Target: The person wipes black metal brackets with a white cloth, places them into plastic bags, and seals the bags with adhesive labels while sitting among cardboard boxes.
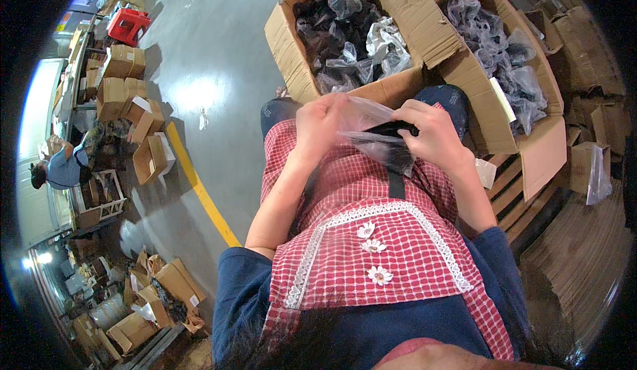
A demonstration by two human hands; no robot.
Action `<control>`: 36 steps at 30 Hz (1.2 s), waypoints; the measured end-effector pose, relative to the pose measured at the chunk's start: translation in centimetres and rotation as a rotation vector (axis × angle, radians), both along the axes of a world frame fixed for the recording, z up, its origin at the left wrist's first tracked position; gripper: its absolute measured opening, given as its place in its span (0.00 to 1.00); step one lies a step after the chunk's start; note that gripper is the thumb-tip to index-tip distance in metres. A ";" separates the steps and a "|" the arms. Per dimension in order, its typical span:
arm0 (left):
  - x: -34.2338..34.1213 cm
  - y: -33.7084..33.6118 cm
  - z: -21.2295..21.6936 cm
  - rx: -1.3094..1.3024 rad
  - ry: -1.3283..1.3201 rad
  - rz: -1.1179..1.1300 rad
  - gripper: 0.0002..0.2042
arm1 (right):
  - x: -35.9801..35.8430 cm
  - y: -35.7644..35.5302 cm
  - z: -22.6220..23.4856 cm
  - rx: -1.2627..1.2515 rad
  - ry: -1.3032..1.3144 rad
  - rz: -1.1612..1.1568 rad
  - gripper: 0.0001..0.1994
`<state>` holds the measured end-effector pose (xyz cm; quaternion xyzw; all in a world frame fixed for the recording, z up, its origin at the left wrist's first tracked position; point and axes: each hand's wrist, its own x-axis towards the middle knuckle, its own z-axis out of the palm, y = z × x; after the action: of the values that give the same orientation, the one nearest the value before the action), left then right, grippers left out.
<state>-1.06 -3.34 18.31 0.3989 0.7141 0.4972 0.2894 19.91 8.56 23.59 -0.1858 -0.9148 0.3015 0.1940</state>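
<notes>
Over my lap I hold a clear plastic bag (369,107) stretched between both hands. My left hand (318,126) is closed, pinching the bag's left side; it is slightly blurred. On the other side, my right hand (430,131) is closed around the bag's right edge, next to a black item (397,128) whose kind I cannot make out. Below the bag a black strap (396,185) hangs against my red checked apron (371,237); whether it joins the black item is unclear. Just beyond my hands stands an open cardboard box (282,45) with black pieces and clear-bagged things.
To the right, a second open carton (541,146) of bagged dark things stands by a wooden pallet (524,194) and flattened cardboard (570,244). On the left are a yellow floor line (199,187), cardboard boxes (123,61), a red stool (129,26) and another person (65,165).
</notes>
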 end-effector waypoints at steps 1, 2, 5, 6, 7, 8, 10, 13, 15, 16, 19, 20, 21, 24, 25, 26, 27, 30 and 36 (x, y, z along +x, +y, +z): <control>0.5 -0.4 0.4 0.054 0.053 0.004 0.14 | -0.1 0.0 0.0 0.014 -0.062 0.033 0.11; 1.1 -0.4 1.5 0.001 0.099 -0.034 0.13 | -0.3 0.0 0.0 0.023 -0.115 0.061 0.11; 2.2 -0.3 0.5 0.022 0.280 -0.154 0.12 | -1.3 -0.5 0.3 0.041 -0.149 0.169 0.13; 2.5 -0.2 0.8 -0.027 0.242 -0.194 0.11 | -1.7 -0.4 0.2 0.019 -0.208 0.189 0.13; 2.7 -0.4 0.9 -0.002 0.169 -0.178 0.11 | -2.2 -0.3 0.0 -0.002 -0.267 0.208 0.13; 2.9 -0.6 1.1 0.023 0.094 -0.168 0.11 | -2.5 0.0 -0.3 -0.025 -0.326 0.221 0.14; 3.1 -1.3 0.4 0.080 -0.220 -0.099 0.12 | -3.0 1.3 -2.8 -0.187 -0.374 0.214 0.15; 2.1 -2.6 2.5 0.076 -0.286 -0.050 0.13 | -1.8 2.0 -4.8 -0.367 -0.307 0.185 0.13; 1.5 -3.3 2.1 0.048 -0.118 -0.057 0.12 | -1.6 1.4 -3.5 -0.180 -0.324 0.153 0.13; 1.2 -3.5 2.0 0.041 -0.116 -0.040 0.11 | -1.5 1.2 -2.6 -0.087 -0.331 0.135 0.13; 0.9 -3.6 1.8 0.020 -0.039 -0.006 0.10 | -1.5 1.3 -0.1 -0.051 -0.362 0.025 0.15; 1.1 -3.7 1.6 0.009 0.039 0.002 0.10 | -1.4 1.3 1.0 -0.055 -0.321 -0.009 0.14; 1.3 -3.9 1.5 -0.003 0.116 0.010 0.10 | -1.3 1.3 1.6 -0.045 -0.291 -0.048 0.14; 2.0 -4.1 2.1 0.005 0.360 -0.025 0.09 | -0.2 1.6 2.0 0.061 -0.224 -0.128 0.13; 2.3 -4.1 2.6 0.025 0.354 -0.020 0.09 | -0.1 1.4 2.3 0.119 -0.273 -0.117 0.12; 2.7 -4.0 3.2 0.043 0.343 -0.018 0.09 | -0.1 1.0 2.8 0.175 -0.326 -0.109 0.12; 3.2 -3.9 3.7 0.062 0.332 -0.016 0.09 | -0.1 0.7 3.1 0.231 -0.379 -0.100 0.11; 4.5 -3.6 5.0 0.142 0.277 -0.084 0.10 | -0.1 -0.2 1.7 0.258 -0.480 -0.075 0.09; 5.0 -4.5 5.8 0.131 -0.060 -0.169 0.10 | 0.0 -0.1 0.3 -0.140 -0.340 0.264 0.19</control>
<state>3.89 -7.84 24.08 0.4609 0.6349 0.5281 0.3249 19.89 8.50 23.91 -0.1255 -0.9276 0.3515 -0.0174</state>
